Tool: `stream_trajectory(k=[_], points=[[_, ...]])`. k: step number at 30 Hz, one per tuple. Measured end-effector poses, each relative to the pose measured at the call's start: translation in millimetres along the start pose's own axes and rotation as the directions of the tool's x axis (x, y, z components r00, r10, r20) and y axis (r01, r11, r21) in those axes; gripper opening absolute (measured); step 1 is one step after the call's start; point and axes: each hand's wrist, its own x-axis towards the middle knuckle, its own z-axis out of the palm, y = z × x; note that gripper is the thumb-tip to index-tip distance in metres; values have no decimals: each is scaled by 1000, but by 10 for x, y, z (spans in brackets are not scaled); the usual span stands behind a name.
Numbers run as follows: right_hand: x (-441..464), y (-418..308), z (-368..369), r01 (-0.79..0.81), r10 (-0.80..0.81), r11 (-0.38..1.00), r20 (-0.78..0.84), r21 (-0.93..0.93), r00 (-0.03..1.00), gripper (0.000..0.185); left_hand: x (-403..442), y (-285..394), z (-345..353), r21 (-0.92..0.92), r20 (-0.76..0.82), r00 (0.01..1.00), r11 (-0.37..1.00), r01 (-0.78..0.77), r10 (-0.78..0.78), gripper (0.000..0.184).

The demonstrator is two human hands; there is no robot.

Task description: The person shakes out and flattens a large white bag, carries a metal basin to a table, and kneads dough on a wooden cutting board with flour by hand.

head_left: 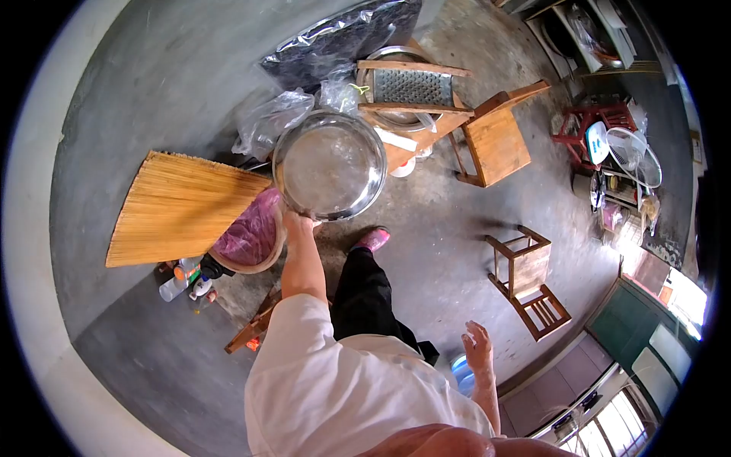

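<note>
My left hand grips the near rim of a round, shiny metal basin, held out in front of me with its inside showing. At its left, a purple plastic bag lines a round container. A wide fan of thin yellow-brown sticks lies over part of that container. Beyond the basin, a wood-framed metal grater rests across another metal basin. Down at my right side, my right hand hangs free with its fingers loosely apart, holding nothing.
A small wooden chair stands beyond to the right, with another wooden chair nearer me. Clear plastic bags lie against the wall. Bottles stand at the left. A red stool and a fan are far right.
</note>
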Motion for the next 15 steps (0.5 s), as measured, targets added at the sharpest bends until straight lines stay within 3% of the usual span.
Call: stream_trajectory(k=[2, 4, 7, 9, 12, 15], points=[[1, 97, 57, -1, 2, 1000, -12, 30, 1000, 30, -333, 15, 87, -101, 167, 985, 993, 68, -50, 42], [-33, 145, 81, -22, 26, 997, -50, 79, 998, 30, -130, -63, -119, -100, 151, 988, 993, 58, -43, 32], [-55, 182, 87, 4, -5, 1000, -53, -24, 999, 30, 281, -292, -334, -81, 102, 994, 995, 51, -43, 16], [-120, 202, 157, -20, 18, 1000, -107, -21, 994, 30, 29, -410, -221, 134, 17, 999, 990, 46, -49, 14], [-282, 262, 241, -76, 86, 995, -167, 63, 982, 30, -205, -433, -152, 339, 83, 990, 937, 80, -114, 16], [-630, 346, 390, -142, 213, 960, -299, 243, 930, 29, -264, -520, -63, 403, 16, 992, 909, 106, -123, 66]])
